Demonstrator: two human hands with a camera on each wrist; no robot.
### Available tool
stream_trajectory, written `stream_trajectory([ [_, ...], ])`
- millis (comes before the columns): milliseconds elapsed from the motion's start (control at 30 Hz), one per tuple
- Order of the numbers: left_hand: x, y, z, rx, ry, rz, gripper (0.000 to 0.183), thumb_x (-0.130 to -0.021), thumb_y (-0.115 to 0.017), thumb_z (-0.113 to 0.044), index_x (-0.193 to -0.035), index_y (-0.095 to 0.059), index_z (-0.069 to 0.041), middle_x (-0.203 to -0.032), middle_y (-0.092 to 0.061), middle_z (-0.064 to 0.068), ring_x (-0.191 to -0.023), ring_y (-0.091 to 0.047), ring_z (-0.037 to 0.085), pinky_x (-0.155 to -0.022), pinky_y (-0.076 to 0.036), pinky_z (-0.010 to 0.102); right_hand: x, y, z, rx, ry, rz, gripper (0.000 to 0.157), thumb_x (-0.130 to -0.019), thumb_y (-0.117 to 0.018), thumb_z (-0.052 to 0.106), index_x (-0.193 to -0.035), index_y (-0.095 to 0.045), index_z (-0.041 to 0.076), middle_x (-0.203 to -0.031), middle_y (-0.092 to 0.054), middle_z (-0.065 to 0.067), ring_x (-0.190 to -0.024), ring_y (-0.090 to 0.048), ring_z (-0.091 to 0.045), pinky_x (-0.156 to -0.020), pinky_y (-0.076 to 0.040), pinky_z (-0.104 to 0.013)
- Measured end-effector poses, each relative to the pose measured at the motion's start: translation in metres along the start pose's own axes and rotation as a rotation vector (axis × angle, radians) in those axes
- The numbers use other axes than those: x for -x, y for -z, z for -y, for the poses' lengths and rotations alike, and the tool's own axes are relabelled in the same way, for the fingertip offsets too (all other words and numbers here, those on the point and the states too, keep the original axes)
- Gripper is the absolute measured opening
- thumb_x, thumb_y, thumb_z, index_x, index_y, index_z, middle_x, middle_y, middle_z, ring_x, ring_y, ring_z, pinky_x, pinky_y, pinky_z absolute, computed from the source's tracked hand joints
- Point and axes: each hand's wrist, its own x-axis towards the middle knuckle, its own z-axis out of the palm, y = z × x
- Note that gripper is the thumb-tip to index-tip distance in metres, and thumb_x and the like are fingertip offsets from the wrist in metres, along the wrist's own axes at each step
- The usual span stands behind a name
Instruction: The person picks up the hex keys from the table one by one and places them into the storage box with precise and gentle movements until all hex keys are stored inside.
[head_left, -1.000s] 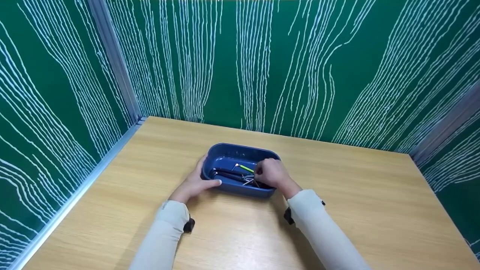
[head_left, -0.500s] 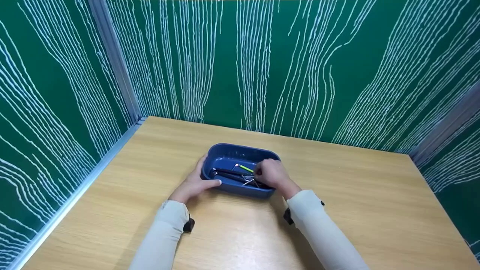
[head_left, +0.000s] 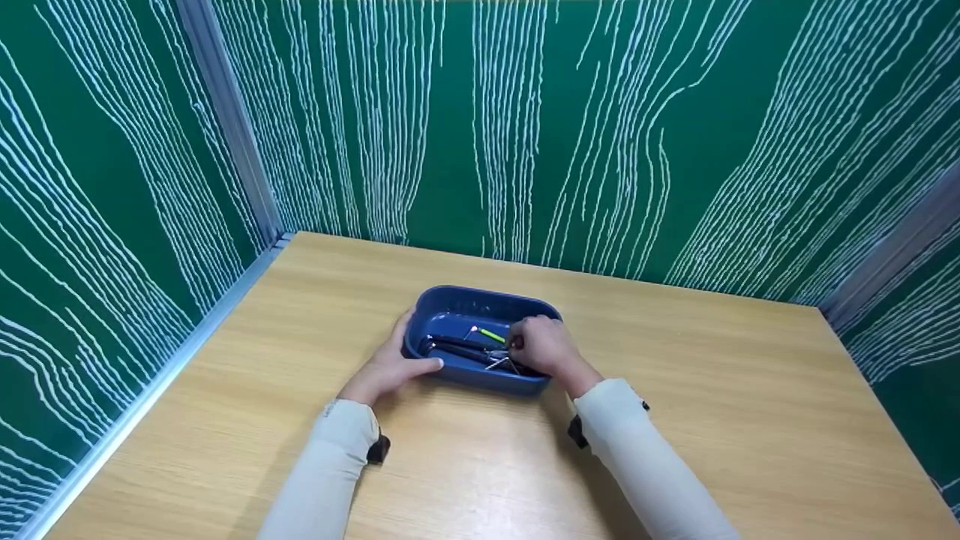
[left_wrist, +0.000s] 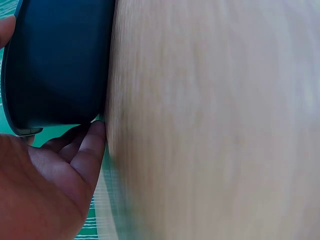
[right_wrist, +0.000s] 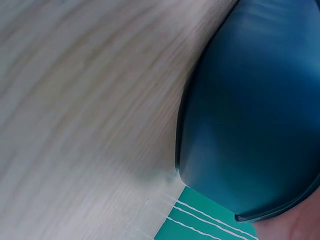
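Note:
A dark blue plastic tub (head_left: 480, 384) with rounded corners stands on the table. My left hand (head_left: 390, 367) grips its left end, thumb over the front rim and fingers along the outer wall. In the left wrist view, the left fingers (left_wrist: 90, 152) lie against the tub's outside. My right hand (head_left: 544, 346) reaches into the tub's right end with curled fingers; the fingertips, and whatever they may pinch, are hidden. Beside it lie a slim tool with a yellow-green handle (head_left: 491, 335), dark long-handled tools (head_left: 461, 346) and thin metal pieces (head_left: 496, 364), kinds unclear.
The wooden table (head_left: 712, 390) extends around the tub. Green panels (head_left: 450, 135) with wavy white lines close off the back and both sides, joined by grey posts (head_left: 229, 112). Each sleeved wrist carries a small black device (head_left: 379, 450).
Inside the tub, the yellow-green handle has shifted very slightly near my right hand. Both hands and the tub otherwise hold their places.

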Motion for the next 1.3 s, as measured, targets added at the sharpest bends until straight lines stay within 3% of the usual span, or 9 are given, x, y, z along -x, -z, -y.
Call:
stream_trajectory([
  [167,-0.0011,0.0000,0.0002,-0.004,-0.018,-0.002,0.096,-0.062,-0.075,-0.044,-0.135,-0.012,-0.045,-0.140,-0.028,-0.003,-0.124,-0.031,0.023,-0.102,-0.023,0.049,0.0003,0.0004,0.0003,0.015,0.015,-0.016,0.011,-0.074,-0.064,0.023,-0.084,-0.069,0.023,-0.080,-0.062,0.008,-0.073,-0.050,-0.013,-0.073,-0.044,-0.031],
  [367,-0.0011,0.0007,-0.0005,0.004,-0.054,0.001,0.100,-0.060,-0.076,-0.044,-0.137,-0.012,-0.040,-0.140,-0.030,0.001,-0.123,-0.033,0.023,-0.103,-0.024,0.045,0.0007,0.0014,-0.0007,0.053,0.058,-0.051,0.009,-0.073,-0.063,0.024,-0.080,-0.068,0.022,-0.071,-0.059,0.008,-0.067,-0.048,-0.014,-0.064,-0.041,-0.029],
  [600,-0.0003,0.0008,-0.0019,-0.002,-0.055,-0.003,0.101,-0.059,-0.076,-0.045,-0.137,-0.013,-0.039,-0.139,-0.031,0.001,-0.123,-0.033,0.023,-0.103,-0.024,0.044,0.0004,0.0012,-0.0017,0.047,0.046,-0.022,0.012,-0.074,-0.063,0.025,-0.084,-0.068,0.022,-0.075,-0.060,0.008,-0.070,-0.049,-0.013,-0.069,-0.043,-0.030],
  [800,-0.0010,0.0003,-0.0022,0.005,-0.053,-0.008,0.096,-0.064,-0.075,-0.037,-0.137,-0.013,-0.039,-0.139,-0.031,0.001,-0.123,-0.033,0.023,-0.103,-0.023,0.045,0.0006,0.0019,-0.0013,0.047,0.036,-0.023,0.013,-0.074,-0.063,0.026,-0.085,-0.068,0.023,-0.077,-0.061,0.008,-0.072,-0.049,-0.013,-0.072,-0.043,-0.031],
  [967,-0.0002,0.0005,-0.0023,0.003,-0.035,-0.004,0.096,-0.063,-0.075,-0.040,-0.137,-0.012,-0.041,-0.140,-0.029,-0.001,-0.124,-0.031,0.023,-0.103,-0.023,0.046,0.0019,0.0030,-0.0009,-0.026,0.016,-0.026,0.018,-0.074,-0.064,0.032,-0.088,-0.067,0.022,-0.079,-0.060,0.008,-0.074,-0.049,-0.013,-0.073,-0.044,-0.032],
  [1167,0.0005,0.0014,-0.0020,0.009,-0.023,0.005,0.097,-0.062,-0.075,-0.043,-0.135,-0.012,-0.044,-0.141,-0.027,-0.002,-0.125,-0.029,0.023,-0.103,-0.022,0.049,0.0036,0.0037,-0.0018,-0.188,0.005,-0.045,0.026,-0.072,-0.068,0.035,-0.095,-0.066,0.022,-0.090,-0.061,0.005,-0.086,-0.052,-0.016,-0.084,-0.043,-0.036],
  [1300,-0.0005,0.0016,-0.0004,0.000,-0.029,0.001,0.099,-0.059,-0.075,-0.047,-0.136,-0.013,-0.042,-0.140,-0.028,-0.002,-0.125,-0.030,0.023,-0.103,-0.023,0.048,0.0048,0.0056,-0.0019,-0.219,0.019,-0.025,0.030,-0.072,-0.068,0.035,-0.099,-0.065,0.023,-0.095,-0.061,0.006,-0.092,-0.052,-0.018,-0.087,-0.041,-0.039],
])
